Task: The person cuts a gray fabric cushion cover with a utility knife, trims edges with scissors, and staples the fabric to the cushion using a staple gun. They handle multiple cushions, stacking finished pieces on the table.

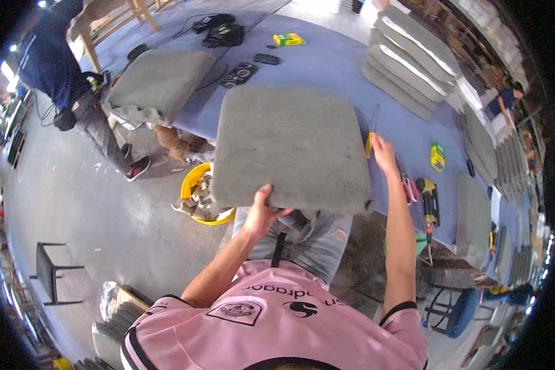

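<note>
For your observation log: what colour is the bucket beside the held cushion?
Yellow bucket, head view.

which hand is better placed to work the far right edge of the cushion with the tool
Right. The right hand already holds a yellow-handled tool at the right edge of the grey cushion. The left hand grips the near edge, steadying the cushion, so it looks committed there.

two grey seat cushions (pixel 290 145) on the blue table (pixel 333 61), one cushion stack (pixel 407 61), one yellow bucket (pixel 191 182), two green boxes (pixel 288 39)
</note>
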{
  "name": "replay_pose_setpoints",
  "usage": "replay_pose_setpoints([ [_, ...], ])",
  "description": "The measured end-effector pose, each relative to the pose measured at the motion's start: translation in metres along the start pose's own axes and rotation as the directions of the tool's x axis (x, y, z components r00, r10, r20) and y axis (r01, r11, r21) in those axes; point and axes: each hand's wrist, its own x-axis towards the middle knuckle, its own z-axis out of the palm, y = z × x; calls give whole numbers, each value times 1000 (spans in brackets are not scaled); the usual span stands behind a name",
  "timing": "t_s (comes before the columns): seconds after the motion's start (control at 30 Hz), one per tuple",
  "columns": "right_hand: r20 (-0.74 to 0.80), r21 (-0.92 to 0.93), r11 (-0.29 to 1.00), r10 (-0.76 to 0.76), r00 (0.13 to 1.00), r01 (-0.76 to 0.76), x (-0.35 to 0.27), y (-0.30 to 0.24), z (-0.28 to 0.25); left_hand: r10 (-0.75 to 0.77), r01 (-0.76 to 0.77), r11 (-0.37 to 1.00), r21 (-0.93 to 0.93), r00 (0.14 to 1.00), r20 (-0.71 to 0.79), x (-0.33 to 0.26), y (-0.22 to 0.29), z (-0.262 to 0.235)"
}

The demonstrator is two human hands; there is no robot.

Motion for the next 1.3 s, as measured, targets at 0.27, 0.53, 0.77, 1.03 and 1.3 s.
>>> replay_pose_setpoints([
  [0.27,-88,272,955,144,986,-115,-33,-6,8,-444,86,629,772,855,267,-40,24,-37],
  [0.53,196,393,920,-92,976,8,-210,-180,-56,517,-214,-230,949,799,306,-46,140,-27],
  [0.77,348,15,959,-271,898,283,-242,-232,-42,540,-195,-176,965,800,260,7,117,-50],
  [1.03,363,-204,866,-367,857,457,-228,-246,-67,484,-191,-174,966,838,253,6,116,-52],
  [1.3,475,-310,719,-449,757,622,-202,-287,-93,511,-184,-176,967,823,250,6,123,-43],
])
